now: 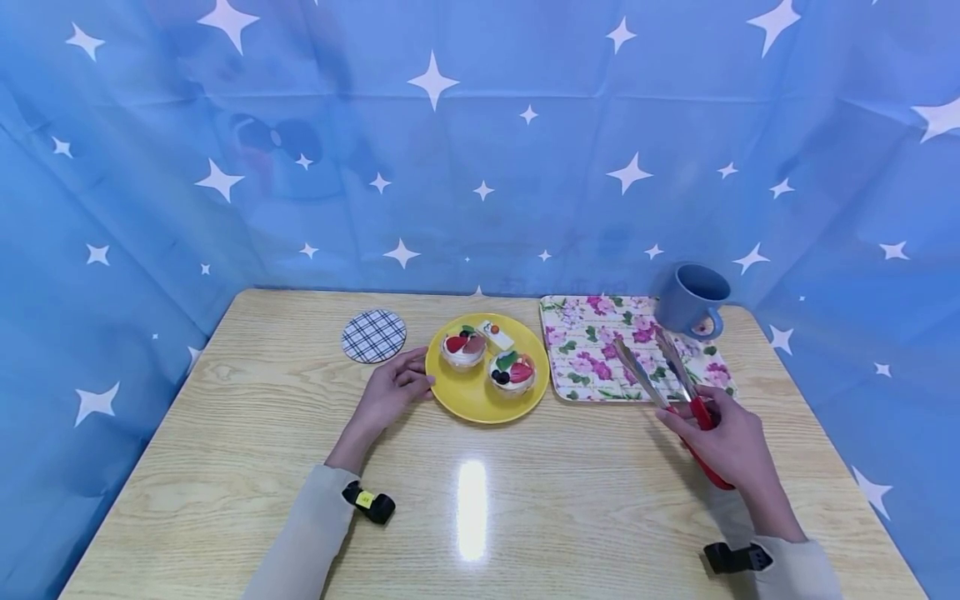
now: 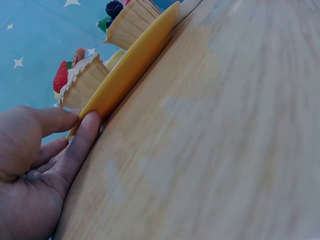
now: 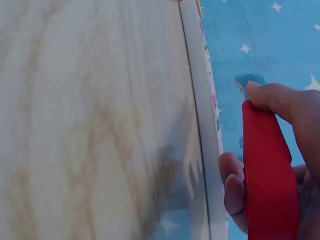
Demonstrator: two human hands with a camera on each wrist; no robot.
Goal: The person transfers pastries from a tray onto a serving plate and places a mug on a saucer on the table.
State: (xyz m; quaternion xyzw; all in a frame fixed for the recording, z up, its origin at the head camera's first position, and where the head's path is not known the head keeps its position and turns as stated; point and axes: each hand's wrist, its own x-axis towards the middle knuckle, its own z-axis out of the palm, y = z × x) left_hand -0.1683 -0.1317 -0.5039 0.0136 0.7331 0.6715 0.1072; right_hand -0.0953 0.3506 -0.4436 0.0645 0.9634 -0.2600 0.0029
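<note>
At its left rim, a yellow plate (image 1: 480, 406) is pinched between the fingers and thumb of my left hand (image 1: 392, 386). On the plate are two tartlets, one with a strawberry (image 1: 462, 346) and one with dark berries (image 1: 513, 372), and a small white cake piece (image 1: 496, 335). The left wrist view shows the plate edge-on, close to the tabletop. My right hand (image 1: 723, 437) grips a pair of tongs by the red handles (image 3: 267, 170). Their metal arms (image 1: 637, 367) stand apart over the floral tray (image 1: 577, 392), with nothing between the tips.
A blue mug (image 1: 686, 302) stands at the tray's back right corner. A round checked coaster (image 1: 373, 336) lies left of the plate. The wooden table (image 1: 570, 500) ends at a blue star-patterned curtain (image 1: 480, 150) behind and at the sides.
</note>
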